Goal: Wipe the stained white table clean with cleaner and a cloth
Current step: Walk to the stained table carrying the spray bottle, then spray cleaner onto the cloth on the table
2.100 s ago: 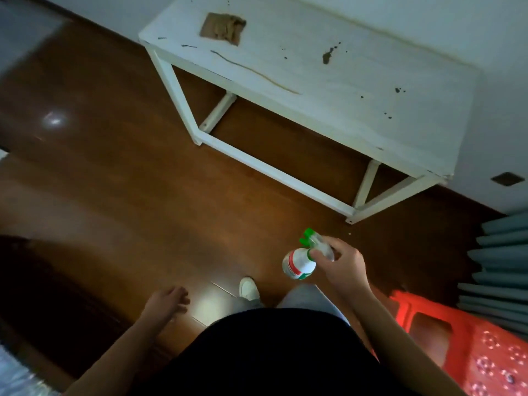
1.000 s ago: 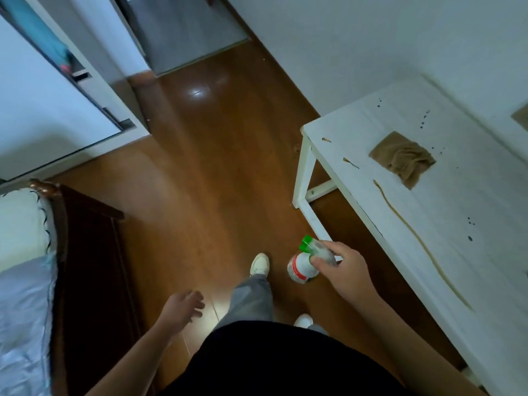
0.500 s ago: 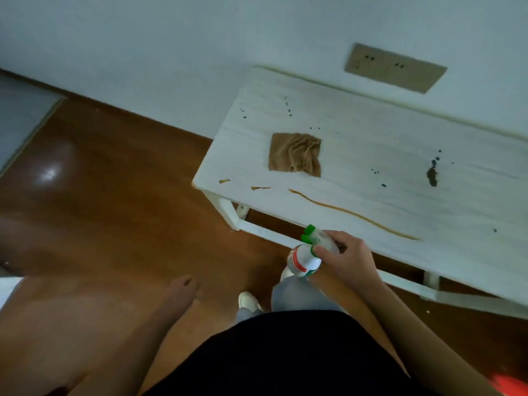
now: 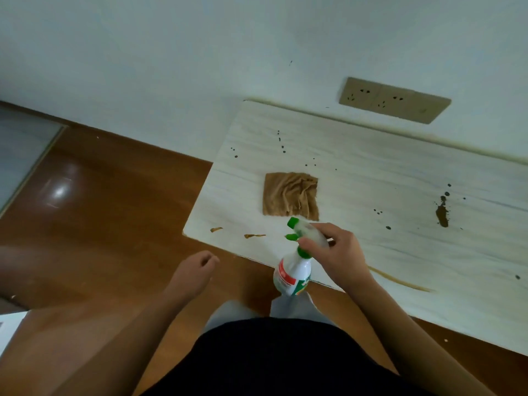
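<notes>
The white table (image 4: pixel 371 172) stands against the wall, marked with dark spots, a dark blotch (image 4: pixel 442 214) at the right and a long brown streak (image 4: pixel 400 280) near its front edge. A crumpled brown cloth (image 4: pixel 290 195) lies on its left part. My right hand (image 4: pixel 335 252) grips the trigger head of a white spray bottle (image 4: pixel 294 271) with a green nozzle, held over the table's front edge just below the cloth. My left hand (image 4: pixel 197 267) hangs over the floor left of the table, fingers loosely curled, holding nothing.
Brown wooden floor (image 4: pixel 100 210) stretches to the left of the table. A beige double socket (image 4: pixel 394 100) sits on the wall behind the table. Small brown smears (image 4: pixel 254 236) mark the table's front left corner. My legs stand close to the table's front edge.
I have stepped closer to the table and the view now faces it. My right hand has raised the spray bottle over the table's front edge. My left hand stays empty.
</notes>
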Demonstrator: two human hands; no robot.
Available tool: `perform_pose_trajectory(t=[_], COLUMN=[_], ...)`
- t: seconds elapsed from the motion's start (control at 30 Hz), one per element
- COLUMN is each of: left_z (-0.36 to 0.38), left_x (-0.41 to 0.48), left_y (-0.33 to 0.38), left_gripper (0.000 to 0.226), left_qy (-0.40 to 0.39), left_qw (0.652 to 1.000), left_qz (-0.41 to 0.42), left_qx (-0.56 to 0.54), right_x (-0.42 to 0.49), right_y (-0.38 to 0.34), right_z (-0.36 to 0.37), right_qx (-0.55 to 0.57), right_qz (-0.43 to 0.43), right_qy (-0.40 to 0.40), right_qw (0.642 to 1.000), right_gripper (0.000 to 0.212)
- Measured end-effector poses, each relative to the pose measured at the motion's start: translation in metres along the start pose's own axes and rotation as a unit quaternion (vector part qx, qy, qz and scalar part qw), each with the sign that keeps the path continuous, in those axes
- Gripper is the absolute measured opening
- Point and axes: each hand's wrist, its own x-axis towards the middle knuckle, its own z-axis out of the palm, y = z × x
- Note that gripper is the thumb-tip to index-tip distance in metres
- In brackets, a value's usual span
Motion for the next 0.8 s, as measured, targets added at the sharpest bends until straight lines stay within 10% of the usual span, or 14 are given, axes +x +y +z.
perform_pose_trajectory(t=[0.8], left_z=[-0.038], left_x=[0.168], left_y=[0.066], left_gripper=[0.043], left_qy=[-0.006], left_qw=[0.868], left_qz=[0.34], left_qx=[0.361], right_x=[0.06], right_y=[-0.015], right_z=[-0.029], right_qx=[0.015], right_qz=[0.09], right_qy=[0.337], right_qw=[0.937], right_gripper=[0.042])
